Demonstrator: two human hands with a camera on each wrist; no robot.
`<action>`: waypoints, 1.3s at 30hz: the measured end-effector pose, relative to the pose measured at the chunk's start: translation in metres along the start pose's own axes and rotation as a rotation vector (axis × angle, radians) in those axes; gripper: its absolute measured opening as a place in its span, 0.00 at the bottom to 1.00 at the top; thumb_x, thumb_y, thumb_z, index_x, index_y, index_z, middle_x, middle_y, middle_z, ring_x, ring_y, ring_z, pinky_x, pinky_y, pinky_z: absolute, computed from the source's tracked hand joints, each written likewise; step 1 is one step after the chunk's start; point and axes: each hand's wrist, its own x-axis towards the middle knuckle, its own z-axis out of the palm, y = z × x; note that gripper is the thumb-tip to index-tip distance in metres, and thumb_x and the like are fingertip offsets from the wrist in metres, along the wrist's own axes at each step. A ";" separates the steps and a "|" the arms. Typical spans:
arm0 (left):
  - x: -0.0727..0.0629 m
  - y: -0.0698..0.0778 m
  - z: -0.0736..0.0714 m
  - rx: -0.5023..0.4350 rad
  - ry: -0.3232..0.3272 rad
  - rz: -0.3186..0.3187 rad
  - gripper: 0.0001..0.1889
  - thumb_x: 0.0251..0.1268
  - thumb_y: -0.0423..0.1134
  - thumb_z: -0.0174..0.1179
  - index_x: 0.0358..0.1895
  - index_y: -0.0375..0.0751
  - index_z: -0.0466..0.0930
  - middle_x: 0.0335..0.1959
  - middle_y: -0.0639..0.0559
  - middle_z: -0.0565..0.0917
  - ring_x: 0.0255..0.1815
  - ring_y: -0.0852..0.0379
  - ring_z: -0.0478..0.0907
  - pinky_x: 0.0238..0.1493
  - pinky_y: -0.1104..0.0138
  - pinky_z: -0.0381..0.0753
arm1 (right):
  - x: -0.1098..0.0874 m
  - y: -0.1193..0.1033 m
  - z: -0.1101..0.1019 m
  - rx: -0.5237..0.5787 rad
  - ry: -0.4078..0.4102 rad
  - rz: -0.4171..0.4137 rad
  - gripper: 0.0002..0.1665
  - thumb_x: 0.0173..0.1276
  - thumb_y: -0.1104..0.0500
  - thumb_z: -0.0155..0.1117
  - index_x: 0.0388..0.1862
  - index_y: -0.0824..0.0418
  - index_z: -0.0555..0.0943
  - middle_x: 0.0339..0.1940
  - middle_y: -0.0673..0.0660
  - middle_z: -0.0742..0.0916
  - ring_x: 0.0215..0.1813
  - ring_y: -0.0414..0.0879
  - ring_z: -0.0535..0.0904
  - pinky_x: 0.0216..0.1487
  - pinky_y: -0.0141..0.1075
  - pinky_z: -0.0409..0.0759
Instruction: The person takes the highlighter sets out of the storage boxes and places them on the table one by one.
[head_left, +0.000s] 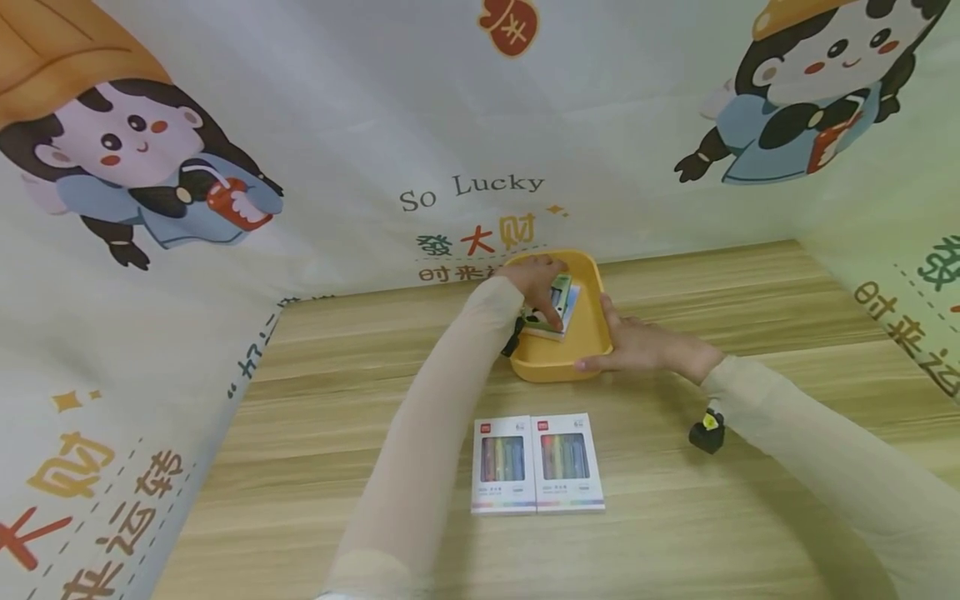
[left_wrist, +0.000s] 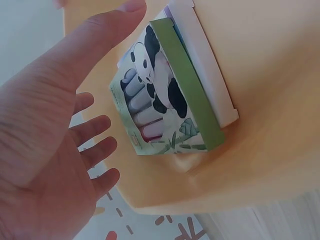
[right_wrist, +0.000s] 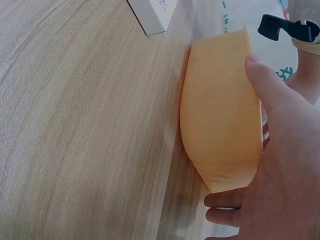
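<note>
A green panda-printed box of small tubes (left_wrist: pixel 162 95) lies on a white-edged box (left_wrist: pixel 212 75) inside the yellow bin (head_left: pixel 551 371). My left hand (head_left: pixel 536 283) reaches into the bin over these boxes. In the left wrist view its thumb and fingers are spread apart beside the panda box, with a gap between. My right hand (head_left: pixel 645 343) rests against the bin's right end, its thumb by the near corner. In the right wrist view its fingers stretch out beside the bin's outer wall.
Two white boxes of coloured pens, a left one (head_left: pixel 504 496) and a right one (head_left: pixel 568 496), lie side by side in front of the bin on the wooden table (head_left: pixel 337 467). A printed cloth backdrop (head_left: pixel 360 125) stands close behind the bin.
</note>
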 end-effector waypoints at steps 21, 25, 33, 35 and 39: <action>0.016 -0.001 0.006 0.053 -0.047 -0.049 0.58 0.47 0.63 0.73 0.80 0.55 0.47 0.81 0.48 0.52 0.82 0.47 0.50 0.80 0.52 0.57 | 0.000 -0.002 -0.001 -0.003 -0.001 0.011 0.80 0.57 0.20 0.56 0.78 0.66 0.23 0.75 0.79 0.62 0.72 0.72 0.66 0.69 0.64 0.69; 0.015 0.002 0.006 0.080 -0.041 -0.050 0.58 0.48 0.63 0.73 0.80 0.55 0.47 0.81 0.49 0.52 0.81 0.47 0.51 0.80 0.52 0.60 | 0.000 -0.001 0.000 -0.006 0.004 0.018 0.80 0.57 0.20 0.56 0.78 0.66 0.23 0.74 0.79 0.63 0.72 0.72 0.66 0.69 0.63 0.70; 0.001 0.008 0.004 0.101 -0.018 -0.048 0.56 0.51 0.60 0.73 0.80 0.54 0.48 0.81 0.49 0.54 0.80 0.48 0.53 0.78 0.52 0.63 | 0.000 -0.001 0.000 0.001 0.013 0.011 0.80 0.56 0.20 0.56 0.78 0.66 0.23 0.76 0.78 0.62 0.73 0.72 0.65 0.69 0.63 0.70; -0.001 0.009 0.004 0.099 -0.014 -0.043 0.55 0.51 0.58 0.73 0.80 0.54 0.48 0.80 0.48 0.55 0.80 0.47 0.53 0.77 0.53 0.64 | 0.000 0.000 0.000 0.002 0.013 0.010 0.80 0.56 0.20 0.56 0.78 0.66 0.23 0.76 0.77 0.61 0.73 0.72 0.64 0.69 0.64 0.69; 0.000 0.009 0.004 0.113 -0.023 -0.050 0.56 0.50 0.57 0.74 0.80 0.55 0.47 0.80 0.49 0.54 0.80 0.48 0.53 0.77 0.54 0.65 | -0.001 0.000 0.000 -0.008 0.010 0.010 0.80 0.57 0.19 0.55 0.78 0.67 0.23 0.77 0.77 0.60 0.74 0.72 0.63 0.70 0.64 0.68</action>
